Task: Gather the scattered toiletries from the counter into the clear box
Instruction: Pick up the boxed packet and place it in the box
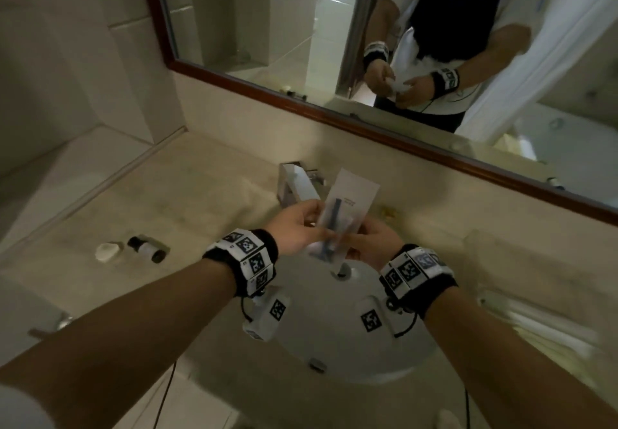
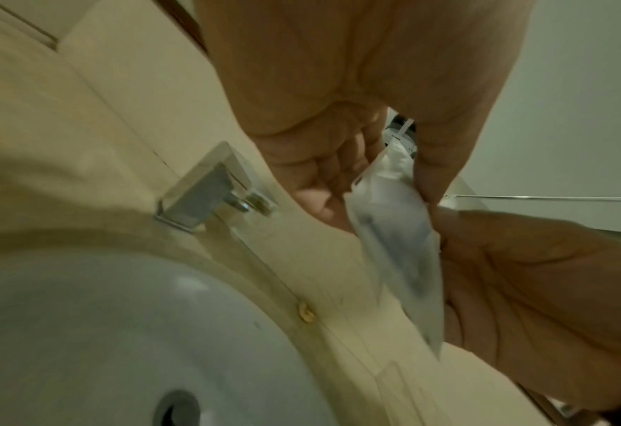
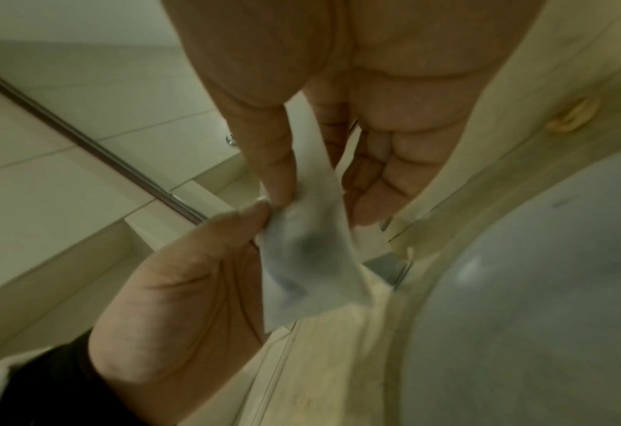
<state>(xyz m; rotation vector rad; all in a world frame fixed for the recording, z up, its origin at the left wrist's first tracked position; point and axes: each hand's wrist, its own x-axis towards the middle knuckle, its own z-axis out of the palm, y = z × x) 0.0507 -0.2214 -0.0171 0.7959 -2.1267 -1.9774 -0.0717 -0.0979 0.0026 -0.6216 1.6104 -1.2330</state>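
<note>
Both hands hold one sealed white packet [image 1: 349, 199] with a blue, stick-like item inside, above the sink. My left hand [image 1: 317, 224] pinches its left edge between thumb and fingers. My right hand [image 1: 357, 238] pinches its lower right part. The left wrist view shows the packet [image 2: 392, 230] between the left thumb and fingers [image 2: 323, 204]. In the right wrist view the packet [image 3: 308, 259] hangs from the right thumb and fingers [image 3: 279, 178]. A small dark-capped bottle [image 1: 147, 248] and a white cap-like piece [image 1: 107, 252] lie on the counter at the left. A blurred clear box [image 1: 495, 301] stands at the right.
A chrome faucet [image 1: 294, 181] stands behind the white round sink [image 1: 351, 355]. A small yellow object [image 1: 388, 211] lies on the counter beside the faucet. A wood-framed mirror [image 1: 334, 117] runs along the back wall. Beige counter [image 1: 200, 201] stretches to the left.
</note>
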